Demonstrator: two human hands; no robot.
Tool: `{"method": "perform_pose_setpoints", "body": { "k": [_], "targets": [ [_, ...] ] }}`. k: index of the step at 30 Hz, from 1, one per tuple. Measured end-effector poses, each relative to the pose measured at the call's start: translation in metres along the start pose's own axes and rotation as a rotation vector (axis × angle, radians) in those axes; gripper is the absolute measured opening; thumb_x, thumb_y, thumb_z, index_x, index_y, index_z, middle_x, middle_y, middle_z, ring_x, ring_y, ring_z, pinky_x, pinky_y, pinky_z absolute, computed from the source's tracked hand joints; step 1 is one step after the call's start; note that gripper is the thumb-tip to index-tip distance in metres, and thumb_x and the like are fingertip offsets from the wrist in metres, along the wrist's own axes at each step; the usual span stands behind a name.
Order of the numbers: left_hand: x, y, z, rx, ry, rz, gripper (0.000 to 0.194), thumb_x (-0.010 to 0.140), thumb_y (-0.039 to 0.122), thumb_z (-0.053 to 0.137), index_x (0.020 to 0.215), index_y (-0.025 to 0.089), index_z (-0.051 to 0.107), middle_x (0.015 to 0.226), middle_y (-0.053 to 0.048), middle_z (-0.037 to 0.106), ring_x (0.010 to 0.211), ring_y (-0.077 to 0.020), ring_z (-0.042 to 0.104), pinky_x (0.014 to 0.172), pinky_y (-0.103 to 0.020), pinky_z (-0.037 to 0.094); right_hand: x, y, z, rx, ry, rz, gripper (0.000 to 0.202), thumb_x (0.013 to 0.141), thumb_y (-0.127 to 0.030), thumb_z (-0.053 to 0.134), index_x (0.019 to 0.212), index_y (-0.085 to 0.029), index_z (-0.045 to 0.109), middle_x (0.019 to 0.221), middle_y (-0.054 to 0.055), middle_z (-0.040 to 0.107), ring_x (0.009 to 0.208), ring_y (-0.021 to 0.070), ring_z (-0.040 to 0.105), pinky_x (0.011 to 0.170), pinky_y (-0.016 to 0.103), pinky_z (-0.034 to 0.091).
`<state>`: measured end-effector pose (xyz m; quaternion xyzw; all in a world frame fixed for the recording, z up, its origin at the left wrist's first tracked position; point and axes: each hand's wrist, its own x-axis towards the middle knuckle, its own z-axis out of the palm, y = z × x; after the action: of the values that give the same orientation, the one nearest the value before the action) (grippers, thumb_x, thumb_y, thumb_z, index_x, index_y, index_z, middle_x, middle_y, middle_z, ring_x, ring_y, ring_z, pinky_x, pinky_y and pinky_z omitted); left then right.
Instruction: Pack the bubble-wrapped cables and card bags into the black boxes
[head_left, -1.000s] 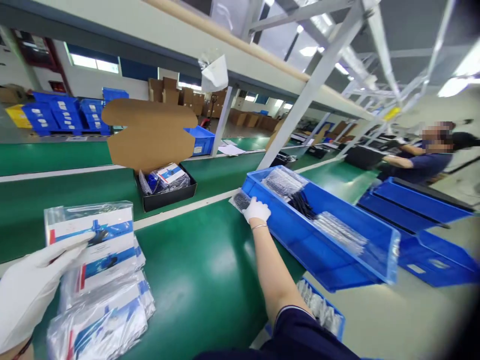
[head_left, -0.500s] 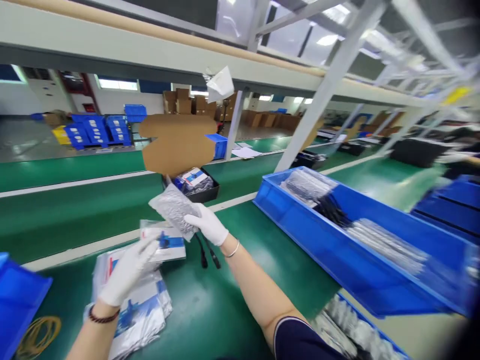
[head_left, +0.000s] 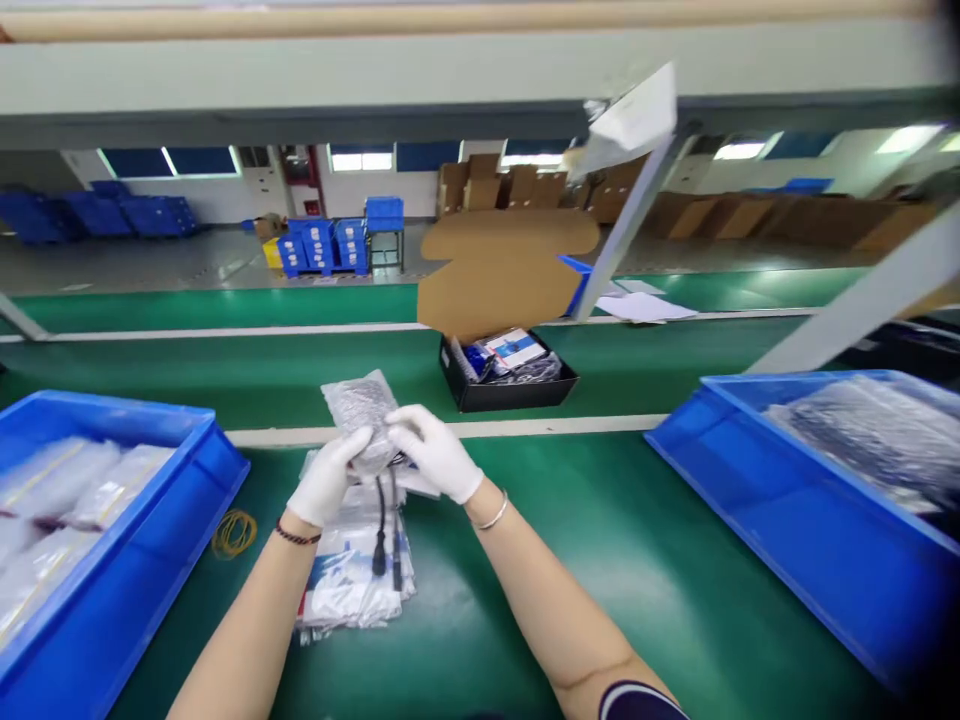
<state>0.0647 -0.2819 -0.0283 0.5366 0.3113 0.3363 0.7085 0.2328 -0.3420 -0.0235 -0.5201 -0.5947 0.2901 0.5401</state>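
Green work surface [head_left: 600, 520] spans the lower frame. Left of centre, left hand [head_left: 326, 484] and right hand [head_left: 439, 455], together, grip the bubble-wrap pouch [head_left: 358, 400]. Presumably light, soft, slippery; hold both sides, above dangling cables [head_left: 379, 555].

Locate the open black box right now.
In the head view, the black box sits right of centre, beyond the right hand, just past the white strip.

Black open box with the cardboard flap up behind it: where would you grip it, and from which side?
Grip the two short end walls from outside, coming from the near side. The black open box looks longer across than deep. The raised cardboard flap obstructs the back, and packets rise to about the rim, leaving little room for fingers inside.
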Motion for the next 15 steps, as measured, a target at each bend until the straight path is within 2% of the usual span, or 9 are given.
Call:
{"method": "perform_pose_setpoints", "body": {
  "k": [2, 5, 8, 11, 15],
  "targets": [
    [-0.003, 0.001, 0.006, 0.119, -0.019, 0.038, 0.042, 0.081, 0.045, 0.064, 0.110, 0.014, 0.069, 0.115, -0.009, 0.067, 0.113, -0.0295, 0.059, 0.101, -0.041, 0.045, 0.002, 0.008, 0.001, 0.054, 0.062, 0.052, 0.025, 0.080, -0.043, 0.062, 0.084, -0.020, 0.055, 0.080, -0.001, 0.060, 0.077, 0.0172, 0.058, 0.076, 0.032, 0.046],
    [-0.005, 0.003, 0.009, 0.195, -0.055, 0.093, 0.040, 0.084, 0.042, 0.063, 0.115, 0.018, 0.067, 0.123, -0.006, 0.064, 0.122, -0.0280, 0.053, 0.107, -0.039, 0.040, 0.006, 0.016, 0.002, 0.086, 0.095, 0.114, 0.030, 0.074, -0.042, 0.065, 0.069, -0.020, 0.047, 0.064, -0.005, 0.048, 0.061, 0.0129, 0.045, 0.062, 0.027, 0.038],
    [-0.003, 0.001, 0.009, 0.165, -0.092, 0.089, 0.044, 0.085, 0.041, 0.061, 0.122, 0.017, 0.063, 0.127, -0.006, 0.062, 0.124, -0.0280, 0.051, 0.108, -0.040, 0.038, 0.009, 0.019, 0.002, 0.029, 0.122, 0.160, 0.032, 0.071, -0.038, 0.065, 0.060, -0.020, 0.041, 0.056, -0.007, 0.040, 0.056, 0.0114, 0.037, 0.056, 0.026, 0.031],
    [-0.003, -0.001, 0.009, 0.148, -0.134, 0.081, 0.049, 0.085, 0.041, 0.060, 0.128, 0.017, 0.058, 0.129, -0.007, 0.060, 0.125, -0.0281, 0.050, 0.109, -0.041, 0.037, 0.008, 0.019, 0.002, -0.014, 0.137, 0.191, 0.034, 0.068, -0.036, 0.065, 0.055, -0.021, 0.038, 0.053, -0.007, 0.039, 0.055, 0.0113, 0.036, 0.055, 0.026, 0.029],
    [-0.002, -0.001, 0.011, 0.180, -0.135, 0.073, 0.047, 0.085, 0.043, 0.060, 0.126, 0.021, 0.060, 0.127, -0.004, 0.061, 0.124, -0.0273, 0.051, 0.109, -0.040, 0.038, 0.009, 0.019, 0.001, -0.034, 0.129, 0.211, 0.034, 0.066, -0.033, 0.064, 0.053, -0.021, 0.035, 0.051, -0.007, 0.037, 0.054, 0.0108, 0.033, 0.053, 0.026, 0.028]
  ]
}}
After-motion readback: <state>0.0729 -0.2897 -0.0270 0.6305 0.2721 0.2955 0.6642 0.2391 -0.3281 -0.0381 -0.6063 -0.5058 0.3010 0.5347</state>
